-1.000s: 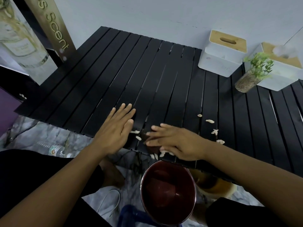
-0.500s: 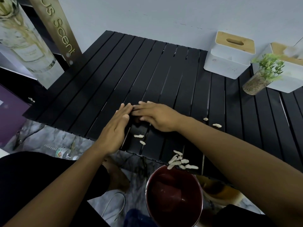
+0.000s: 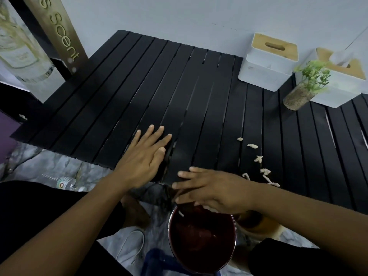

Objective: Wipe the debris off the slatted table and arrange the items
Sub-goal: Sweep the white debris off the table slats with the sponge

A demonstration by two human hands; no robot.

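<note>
My left hand (image 3: 146,156) lay flat, fingers spread, on the slatted table (image 3: 199,108). My right hand (image 3: 211,189), open and holding nothing, hung at the near edge above the red bin (image 3: 201,240). Pale debris (image 3: 258,159) lay just right of it.

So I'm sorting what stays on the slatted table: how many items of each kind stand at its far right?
White tissue boxes with wooden lids: 2 (one, the other)
Small potted plants: 1
Total: 3
</note>
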